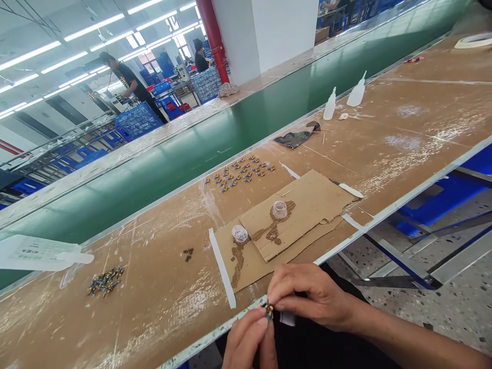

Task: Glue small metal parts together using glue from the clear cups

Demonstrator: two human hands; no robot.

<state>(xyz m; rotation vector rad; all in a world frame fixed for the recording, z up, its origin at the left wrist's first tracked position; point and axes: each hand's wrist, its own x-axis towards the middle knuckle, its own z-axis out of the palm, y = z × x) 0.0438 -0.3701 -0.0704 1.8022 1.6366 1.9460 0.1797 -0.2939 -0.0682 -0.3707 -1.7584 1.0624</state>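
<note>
My left hand pinches a tiny blue, yellow and black figure-like piece just off the table's front edge. The fingertips of my right hand are closed at the upper end of the same piece; whether they hold a separate small part there I cannot make out. Beyond my hands, cardboard sheets lie on the table, stained with liquid. On them stand a small clear cup and a round whitish cup. Similar small pieces are spread out behind the cardboard.
A heap of small pieces and several tiny dark parts lie left. A large white bottle rests far left. Two squeeze bottles and a dark cloth are toward the back. Behind runs a green conveyor belt; people work beyond.
</note>
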